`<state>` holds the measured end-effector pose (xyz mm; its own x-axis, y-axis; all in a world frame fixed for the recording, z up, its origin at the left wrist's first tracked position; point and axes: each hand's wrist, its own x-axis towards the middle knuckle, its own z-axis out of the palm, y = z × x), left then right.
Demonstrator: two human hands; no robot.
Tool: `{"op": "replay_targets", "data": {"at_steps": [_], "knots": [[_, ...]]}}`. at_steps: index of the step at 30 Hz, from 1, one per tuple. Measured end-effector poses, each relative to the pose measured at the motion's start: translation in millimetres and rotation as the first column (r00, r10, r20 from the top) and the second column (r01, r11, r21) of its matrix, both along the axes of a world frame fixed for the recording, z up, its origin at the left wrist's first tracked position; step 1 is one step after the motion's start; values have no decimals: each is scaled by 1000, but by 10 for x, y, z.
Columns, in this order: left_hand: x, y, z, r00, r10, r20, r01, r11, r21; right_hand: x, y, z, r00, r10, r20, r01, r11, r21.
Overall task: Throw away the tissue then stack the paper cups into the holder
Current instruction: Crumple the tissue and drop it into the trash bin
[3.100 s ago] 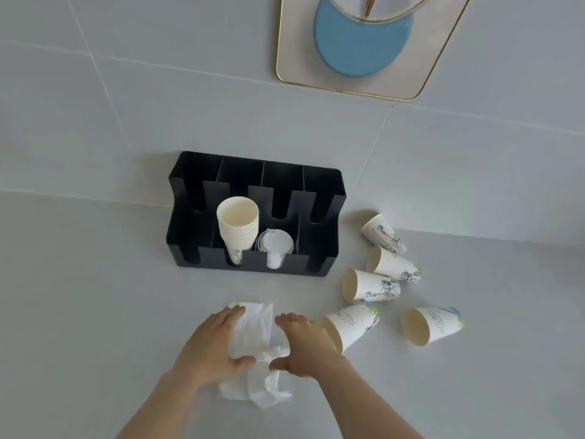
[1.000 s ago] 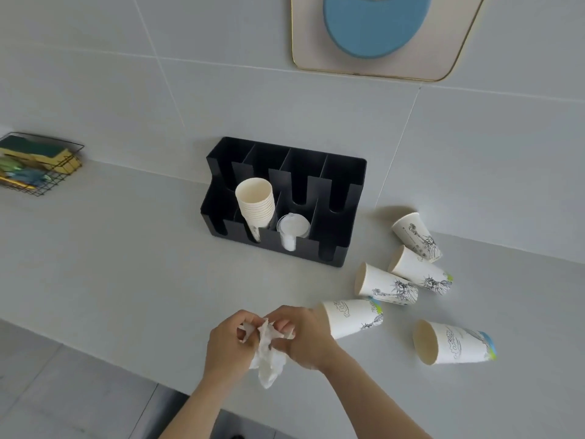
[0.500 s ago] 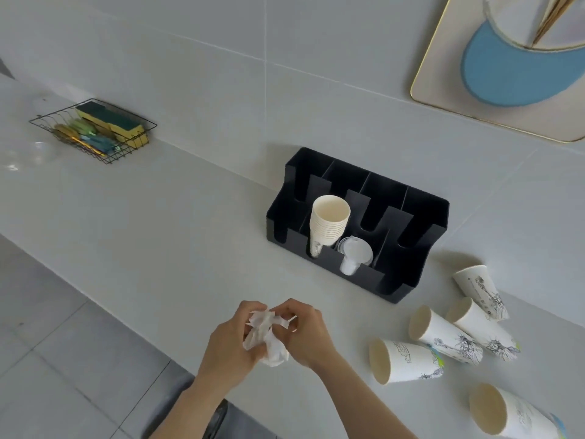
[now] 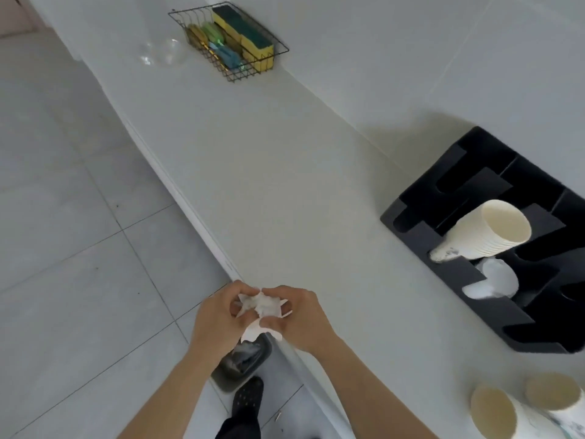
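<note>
Both hands hold the crumpled white tissue (image 4: 261, 307) between them at the front edge of the pale grey countertop (image 4: 285, 172). The left hand (image 4: 218, 321) and right hand (image 4: 300, 318) each clench around the wad. A dark bin (image 4: 243, 359) stands on the floor directly below. The black slotted cup holder (image 4: 493, 315) sits to the right, containing a stack of plain white paper cups (image 4: 484, 234). Two loose printed paper cups (image 4: 519, 410) lie at lower right. A black wire basket of sponges (image 4: 234, 42) rests far back.

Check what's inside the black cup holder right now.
The black cup holder has a nested stack of paper cups in one front slot and clear lids beside it. Other visible slots look empty; the right end is out of frame.
</note>
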<state>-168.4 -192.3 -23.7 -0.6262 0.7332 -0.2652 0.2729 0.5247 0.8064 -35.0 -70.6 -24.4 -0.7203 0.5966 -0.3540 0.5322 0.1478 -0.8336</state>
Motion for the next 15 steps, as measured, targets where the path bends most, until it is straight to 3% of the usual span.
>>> {"op": "replay_targets", "data": {"at_steps": [7, 15], "knots": [[-480, -608, -356, 991, 69, 113, -63, 996, -57, -666, -465, -499, 997, 60, 38, -64, 989, 133], [-517, -983, -1098, 997, 73, -40, -80, 972, -223, -835, -872, -1190, 982, 128, 136, -145, 982, 124]]}}
